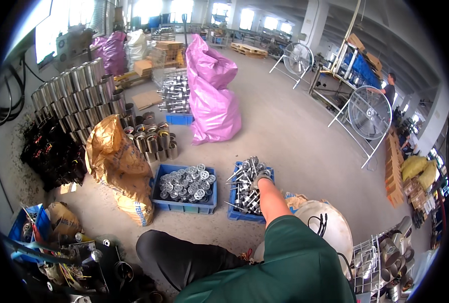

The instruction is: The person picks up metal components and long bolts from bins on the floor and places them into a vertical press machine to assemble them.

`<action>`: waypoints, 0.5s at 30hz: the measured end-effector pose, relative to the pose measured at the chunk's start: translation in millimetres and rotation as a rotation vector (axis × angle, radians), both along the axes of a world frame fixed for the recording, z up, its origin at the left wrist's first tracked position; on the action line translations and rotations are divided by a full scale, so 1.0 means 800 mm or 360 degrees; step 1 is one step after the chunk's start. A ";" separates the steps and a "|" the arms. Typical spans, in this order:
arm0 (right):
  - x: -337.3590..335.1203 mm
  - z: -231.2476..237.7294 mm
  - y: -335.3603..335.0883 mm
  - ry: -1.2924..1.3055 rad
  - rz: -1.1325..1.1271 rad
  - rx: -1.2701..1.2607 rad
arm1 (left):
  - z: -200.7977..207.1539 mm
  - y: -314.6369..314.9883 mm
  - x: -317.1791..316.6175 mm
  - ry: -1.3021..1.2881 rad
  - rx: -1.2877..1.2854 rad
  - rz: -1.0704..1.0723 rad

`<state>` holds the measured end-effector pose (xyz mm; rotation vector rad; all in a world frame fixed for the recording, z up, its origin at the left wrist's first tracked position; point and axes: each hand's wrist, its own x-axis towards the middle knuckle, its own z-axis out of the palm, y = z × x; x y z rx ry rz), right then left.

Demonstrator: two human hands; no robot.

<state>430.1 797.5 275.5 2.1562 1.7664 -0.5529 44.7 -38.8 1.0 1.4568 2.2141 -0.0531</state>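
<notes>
My right hand, in a greyish glove, reaches down into a blue crate heaped with metal rotor shafts. It touches the pile near the crate's far right side. Its fingers are hidden, so whether they hold a shaft cannot be made out. To the left stands another blue crate, filled with round silver metal end caps. My left hand is out of view.
A brown sack stands left of the crates, before stacked metal cylinders. Beyond are a tall pink sack and a crate of shafts. At right are a round pale drum, a wire basket and floor fans.
</notes>
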 end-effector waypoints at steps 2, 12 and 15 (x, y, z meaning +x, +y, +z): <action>0.013 0.011 0.027 -0.0151 0.0105 -0.0120 | 0.052 0.030 0.005 -0.0142 0.0201 0.0414; -0.424 0.015 0.026 -0.0951 0.3079 0.0513 | 0.390 0.099 0.066 -0.0140 0.1193 0.1249; -0.532 0.027 -0.192 -0.0078 0.3146 0.0636 | 0.422 0.081 0.069 0.0008 0.1243 0.1260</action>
